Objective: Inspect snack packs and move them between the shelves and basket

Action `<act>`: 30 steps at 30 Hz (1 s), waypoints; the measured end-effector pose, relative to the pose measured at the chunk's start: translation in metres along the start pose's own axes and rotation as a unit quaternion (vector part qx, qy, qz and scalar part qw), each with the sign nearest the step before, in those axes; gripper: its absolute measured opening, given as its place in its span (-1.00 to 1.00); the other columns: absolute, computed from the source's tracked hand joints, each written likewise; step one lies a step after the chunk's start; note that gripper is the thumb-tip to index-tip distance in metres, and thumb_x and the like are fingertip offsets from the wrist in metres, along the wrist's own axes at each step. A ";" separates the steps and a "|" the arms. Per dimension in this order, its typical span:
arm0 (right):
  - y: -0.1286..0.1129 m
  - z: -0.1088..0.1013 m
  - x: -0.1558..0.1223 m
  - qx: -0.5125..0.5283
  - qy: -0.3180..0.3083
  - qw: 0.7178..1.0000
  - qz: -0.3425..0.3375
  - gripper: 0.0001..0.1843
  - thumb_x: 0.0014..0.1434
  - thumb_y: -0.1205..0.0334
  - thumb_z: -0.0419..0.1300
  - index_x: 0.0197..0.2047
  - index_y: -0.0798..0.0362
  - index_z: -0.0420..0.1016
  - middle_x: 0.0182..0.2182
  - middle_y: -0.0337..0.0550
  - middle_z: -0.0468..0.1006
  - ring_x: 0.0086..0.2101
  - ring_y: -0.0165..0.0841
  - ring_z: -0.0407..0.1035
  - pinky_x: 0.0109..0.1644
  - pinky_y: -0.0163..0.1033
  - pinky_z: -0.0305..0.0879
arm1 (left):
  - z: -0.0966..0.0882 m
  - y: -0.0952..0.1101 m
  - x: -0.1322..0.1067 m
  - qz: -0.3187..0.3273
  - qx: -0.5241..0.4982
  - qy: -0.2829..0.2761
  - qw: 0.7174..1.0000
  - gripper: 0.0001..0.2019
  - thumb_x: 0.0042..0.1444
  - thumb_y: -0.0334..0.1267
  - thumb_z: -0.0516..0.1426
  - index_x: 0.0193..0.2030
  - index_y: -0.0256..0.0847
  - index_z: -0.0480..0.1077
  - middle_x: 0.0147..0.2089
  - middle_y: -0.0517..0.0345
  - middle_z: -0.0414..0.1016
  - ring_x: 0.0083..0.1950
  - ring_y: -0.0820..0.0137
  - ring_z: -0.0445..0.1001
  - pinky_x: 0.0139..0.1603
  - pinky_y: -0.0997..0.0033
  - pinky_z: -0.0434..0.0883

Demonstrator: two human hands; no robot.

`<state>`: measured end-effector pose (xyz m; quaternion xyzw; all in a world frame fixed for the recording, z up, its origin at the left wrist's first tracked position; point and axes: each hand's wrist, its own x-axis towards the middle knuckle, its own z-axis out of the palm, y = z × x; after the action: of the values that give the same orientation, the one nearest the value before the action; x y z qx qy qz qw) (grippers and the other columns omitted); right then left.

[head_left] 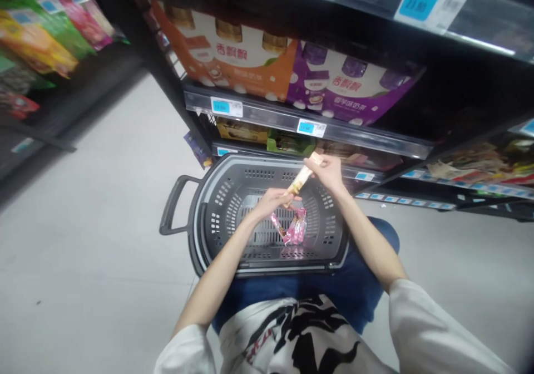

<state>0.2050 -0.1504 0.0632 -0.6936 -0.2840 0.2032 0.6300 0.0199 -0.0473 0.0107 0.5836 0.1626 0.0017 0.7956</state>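
A slim, pale cream-coloured box (302, 178) slants between my two hands above the basket. My left hand (273, 201) grips its lower end, fingers curled around it. At its upper end my right hand (327, 171) pinches it between thumb and fingers. Below them is the dark grey shopping basket (233, 262) with slotted walls and a handle sticking out on its left. Pink shiny packets (295, 228) lie on the basket's bottom, partly behind my left hand. The print on the box is too small to read.
Orange drink cartons (237, 57) and purple drink cartons (346, 82) stand on the shelf ahead, above lower shelves holding a green box (290, 142). Bagged snacks (41, 23) fill a rack at the left. A dark shelf post (156, 57) rises left of the basket.
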 end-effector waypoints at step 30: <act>-0.002 -0.012 0.003 0.212 -0.176 0.960 0.046 -0.31 -0.19 0.13 0.57 0.02 0.00 0.47 -0.12 -0.12 0.66 -0.15 -0.28 0.56 0.03 -0.13 0.50 | 0.000 -0.005 0.003 0.071 -0.039 0.038 0.996 -0.41 0.16 0.18 0.22 0.10 -0.29 0.38 -0.34 0.12 0.54 -0.45 0.45 0.45 -0.43 0.46 0.39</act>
<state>0.2148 -0.1575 0.0669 -0.5100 -0.3090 0.4065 0.6922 0.0216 -0.0482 0.0053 0.5618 0.1509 0.0866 0.8087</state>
